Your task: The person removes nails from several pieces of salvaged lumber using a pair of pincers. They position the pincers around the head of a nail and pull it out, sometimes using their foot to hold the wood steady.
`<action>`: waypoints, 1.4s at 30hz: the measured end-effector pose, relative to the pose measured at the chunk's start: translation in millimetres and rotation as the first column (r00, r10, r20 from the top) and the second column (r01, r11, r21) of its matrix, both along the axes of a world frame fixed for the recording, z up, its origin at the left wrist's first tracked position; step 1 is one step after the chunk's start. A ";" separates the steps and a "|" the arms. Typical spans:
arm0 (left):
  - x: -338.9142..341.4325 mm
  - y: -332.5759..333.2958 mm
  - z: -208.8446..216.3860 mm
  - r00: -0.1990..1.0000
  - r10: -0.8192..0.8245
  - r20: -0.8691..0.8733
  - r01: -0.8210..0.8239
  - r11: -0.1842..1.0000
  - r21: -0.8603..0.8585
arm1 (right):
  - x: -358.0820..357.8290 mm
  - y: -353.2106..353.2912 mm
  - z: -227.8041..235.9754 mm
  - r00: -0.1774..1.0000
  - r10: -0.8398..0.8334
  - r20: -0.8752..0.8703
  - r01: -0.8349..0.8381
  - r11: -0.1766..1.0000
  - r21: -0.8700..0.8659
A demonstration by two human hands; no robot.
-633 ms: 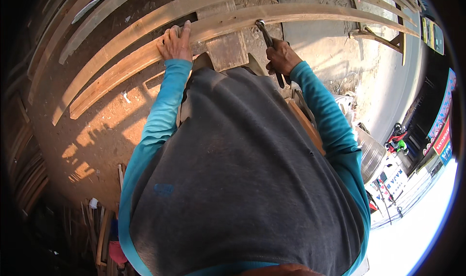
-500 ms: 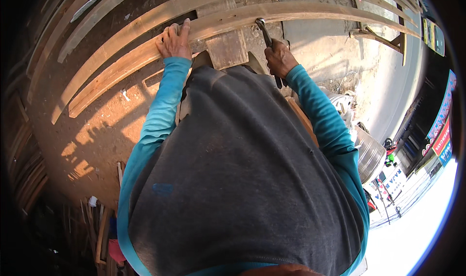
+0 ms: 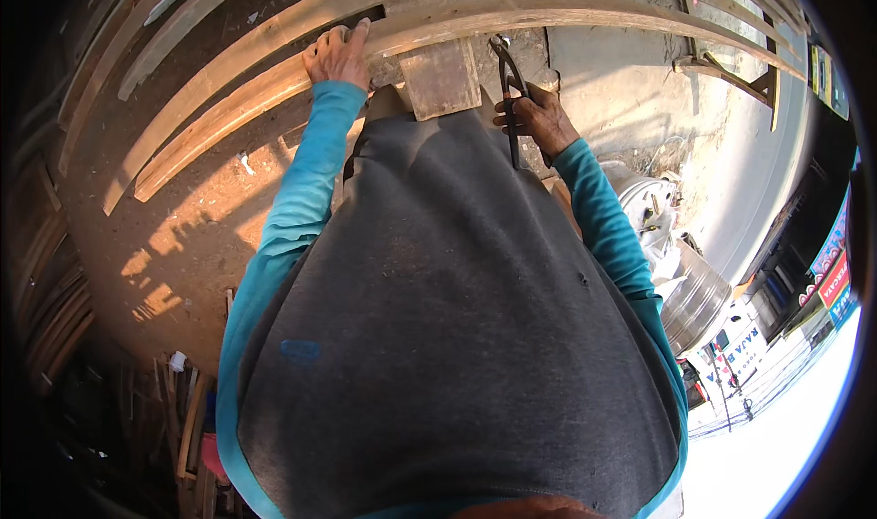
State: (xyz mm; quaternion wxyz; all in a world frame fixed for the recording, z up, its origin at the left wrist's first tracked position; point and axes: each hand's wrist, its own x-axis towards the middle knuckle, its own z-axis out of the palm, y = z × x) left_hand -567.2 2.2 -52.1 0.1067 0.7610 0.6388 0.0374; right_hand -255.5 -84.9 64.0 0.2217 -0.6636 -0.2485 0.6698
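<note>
A long wooden beam (image 3: 438,27) lies crosswise in front of me, its edges bent by the lens. My left hand (image 3: 339,58) is closed over it left of the middle, fingertips across the far edge. In my right hand (image 3: 539,117) is a pair of dark metal pincers (image 3: 507,71), held by the handles, which stand spread apart. The pincers' head points away from me, just below the beam's near edge, and looks apart from it. Beneath the beam, a short wide plank (image 3: 442,80) runs toward me.
More long timbers (image 3: 274,46) lie parallel beyond the beam. At the right, a wooden trestle (image 3: 726,73) stands near its end, with a metal drum (image 3: 694,300) closer to me. Scrap wood (image 3: 187,428) is piled at lower left on brown ground (image 3: 183,272).
The pincers have come off the beam's face toward me, and their handles have spread. My left hand keeps its hold on the beam. The whole view has shifted slightly.
</note>
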 end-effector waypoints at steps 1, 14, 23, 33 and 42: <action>0.9 0.7 0.5 1.000 -0.012 -0.003 0.012 1.000 0.023 | -8.1 -3.0 -1.1 0.999 0.049 0.001 -0.049 0.998 -0.027; 3.7 -9.9 -12.3 1.000 0.014 -0.019 -0.012 0.995 0.098 | -31.7 21.0 -22.5 0.763 0.440 0.474 -0.480 0.877 -0.042; 2.7 -14.7 -17.7 1.000 0.024 0.009 -0.025 0.993 0.117 | -36.5 19.5 -23.8 0.489 0.499 0.715 -0.637 0.765 -0.098; 0.8 14.9 5.1 0.999 0.007 -0.052 -0.010 0.998 -0.067 | 2.3 29.3 3.0 0.725 0.330 0.605 -0.423 0.906 0.012; -6.2 43.6 20.1 0.970 -0.180 -0.165 0.077 0.866 -0.494 | -24.3 17.1 2.8 0.911 -0.131 0.392 -0.143 0.789 0.597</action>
